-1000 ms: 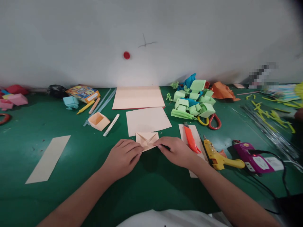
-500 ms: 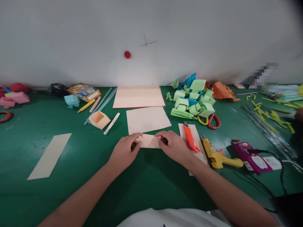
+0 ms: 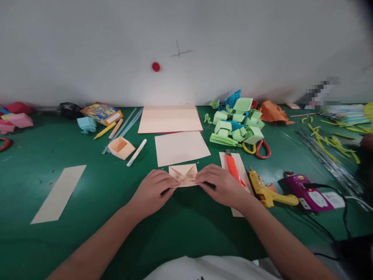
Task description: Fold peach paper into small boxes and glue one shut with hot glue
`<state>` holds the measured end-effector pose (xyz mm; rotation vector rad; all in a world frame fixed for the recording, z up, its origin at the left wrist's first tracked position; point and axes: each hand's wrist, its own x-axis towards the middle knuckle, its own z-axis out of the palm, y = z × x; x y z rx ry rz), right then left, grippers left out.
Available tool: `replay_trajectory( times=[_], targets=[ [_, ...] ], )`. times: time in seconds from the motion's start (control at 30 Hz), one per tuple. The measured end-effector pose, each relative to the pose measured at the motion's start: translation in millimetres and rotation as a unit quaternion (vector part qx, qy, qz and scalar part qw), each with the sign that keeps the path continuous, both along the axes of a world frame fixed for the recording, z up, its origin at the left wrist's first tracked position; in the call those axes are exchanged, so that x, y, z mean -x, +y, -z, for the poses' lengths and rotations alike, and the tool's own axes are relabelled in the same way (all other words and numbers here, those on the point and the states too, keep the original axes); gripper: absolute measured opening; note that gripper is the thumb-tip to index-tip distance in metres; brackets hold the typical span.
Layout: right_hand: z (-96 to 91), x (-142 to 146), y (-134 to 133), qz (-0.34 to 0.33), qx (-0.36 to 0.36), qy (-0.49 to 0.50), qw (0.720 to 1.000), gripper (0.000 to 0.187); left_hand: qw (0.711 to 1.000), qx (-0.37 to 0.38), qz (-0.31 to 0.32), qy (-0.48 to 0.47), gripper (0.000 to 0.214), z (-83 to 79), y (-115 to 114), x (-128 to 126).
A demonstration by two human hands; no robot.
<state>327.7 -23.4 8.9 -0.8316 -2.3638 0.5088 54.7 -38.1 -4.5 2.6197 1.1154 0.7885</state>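
Note:
Between my two hands is a small piece of peach folded paper (image 3: pixel 184 174), with slanting creases and flaps showing on its upper face. My left hand (image 3: pixel 159 189) pinches its left end between thumb and fingers. At the opposite end, my right hand (image 3: pixel 219 183) grips the near right corner the same way. Just beyond the paper lies a flat peach sheet (image 3: pixel 180 148), and behind that a larger stack of peach paper (image 3: pixel 170 118). A folded peach paper box (image 3: pixel 121 148) sits to the left, beside a white pen-like stick (image 3: pixel 136 152).
A red cutter (image 3: pixel 233 167) rests on a paper strip right of my right hand. Farther right are a yellow glue gun (image 3: pixel 266 190) and a purple power block (image 3: pixel 311 194) with cables. Green folded boxes (image 3: pixel 240 120) are heaped behind scissors (image 3: pixel 262 149). Another paper strip (image 3: pixel 60 194) lies left.
The folded paper has opened up, so its creased flaps now show. Both hands have shifted their grip to its near corners, with thumbs moved underneath.

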Motion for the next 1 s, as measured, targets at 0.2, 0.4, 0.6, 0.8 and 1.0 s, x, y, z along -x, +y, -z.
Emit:
replay_trajectory(
  times=[0.2, 0.4, 0.6, 0.8, 1.0],
  targets=[
    [6.4, -4, -4, 0.02, 0.073, -0.048, 0.996, 0.019, 0.999, 0.028, 0.021, 0.014, 0.016, 2.7, 1, 0],
    [12.9, 7, 2, 0.15, 0.143, 0.0, 0.978, 0.025, 0.987, 0.105, -0.12, -0.014, 0.028, -3.0, 4, -5],
    [16.6, 26, 9, 0.198, 0.121, 0.023, 0.972, 0.034, 0.98, 0.079, -0.176, -0.05, 0.025, -1.3, 7, -11],
    [17.4, 28, 15, 0.195, 0.119, 0.014, 0.973, 0.043, 0.981, 0.094, -0.16, -0.065, 0.021, -1.9, 8, -10],
    [20.8, 17, 20, 0.172, 0.161, 0.026, 0.972, 0.043, 0.98, 0.116, -0.145, -0.069, 0.019, -4.4, 9, -7]
  ],
)
